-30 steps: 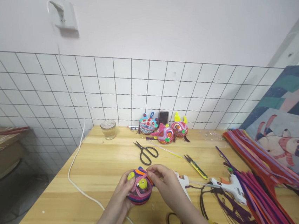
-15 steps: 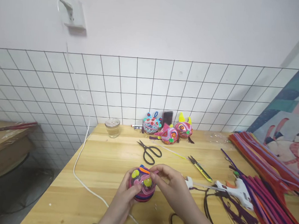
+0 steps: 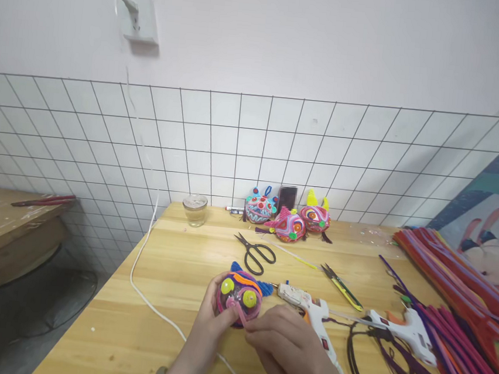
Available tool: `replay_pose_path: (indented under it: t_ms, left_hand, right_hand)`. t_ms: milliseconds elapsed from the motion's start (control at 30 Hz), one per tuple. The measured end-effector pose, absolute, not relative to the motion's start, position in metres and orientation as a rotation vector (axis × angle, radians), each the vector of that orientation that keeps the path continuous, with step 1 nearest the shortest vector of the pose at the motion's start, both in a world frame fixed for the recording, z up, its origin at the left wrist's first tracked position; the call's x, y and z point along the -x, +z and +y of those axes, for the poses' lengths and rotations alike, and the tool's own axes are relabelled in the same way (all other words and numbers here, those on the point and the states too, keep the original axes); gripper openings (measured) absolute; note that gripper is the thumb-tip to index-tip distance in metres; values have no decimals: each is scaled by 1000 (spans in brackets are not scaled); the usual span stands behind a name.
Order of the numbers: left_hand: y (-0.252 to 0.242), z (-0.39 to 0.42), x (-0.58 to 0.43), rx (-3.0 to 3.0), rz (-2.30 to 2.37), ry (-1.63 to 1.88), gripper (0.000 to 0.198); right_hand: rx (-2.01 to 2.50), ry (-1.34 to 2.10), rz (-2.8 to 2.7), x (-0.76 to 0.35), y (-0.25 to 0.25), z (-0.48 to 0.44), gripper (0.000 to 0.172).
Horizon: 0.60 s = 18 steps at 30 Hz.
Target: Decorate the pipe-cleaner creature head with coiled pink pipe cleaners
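Observation:
My left hand (image 3: 210, 321) grips a round craft ornament (image 3: 240, 283) by its left side, thumb on the front. The ornament is wrapped in purple, pink and orange fuzzy strips, with two yellow round eyes and blue ears. My right hand (image 3: 289, 346) pinches a pink pipe cleaner (image 3: 242, 315) at the ornament's lower right, and this strip runs to my left thumb. A white glue gun (image 3: 303, 298) lies just behind my right hand, its nozzle close to a blue ear. My hands hide the ornament's lower part.
Black-handled scissors (image 3: 255, 255) lie beyond the ornament. Yellow thread snips (image 3: 341, 287) and a second glue gun (image 3: 407, 331) are to the right, beside bundled pipe cleaners (image 3: 459, 342). Finished ornaments (image 3: 290, 225) and a glass cup (image 3: 194, 211) stand by the wall. A white cable (image 3: 150, 301) crosses the left.
My right hand has moved from the ornament's top right down to its lower right, drawing the pink strip downward. The orange band, blue ears and nearer glue gun now show. The view has shifted slightly left.

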<state>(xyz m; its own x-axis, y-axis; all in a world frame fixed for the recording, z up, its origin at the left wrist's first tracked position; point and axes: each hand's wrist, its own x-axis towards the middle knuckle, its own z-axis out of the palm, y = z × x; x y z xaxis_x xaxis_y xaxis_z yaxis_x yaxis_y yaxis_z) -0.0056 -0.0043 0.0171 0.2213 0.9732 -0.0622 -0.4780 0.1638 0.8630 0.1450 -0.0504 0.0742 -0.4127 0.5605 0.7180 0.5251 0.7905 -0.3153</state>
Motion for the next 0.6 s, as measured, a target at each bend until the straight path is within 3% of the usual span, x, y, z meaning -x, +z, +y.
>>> replay_pose_path:
  t_ms: [600]
  left_hand:
    - [15,-6,4,-798,658,1157,53]
  right_hand:
    - [753,-118,-2176,-142,75,-58,17]
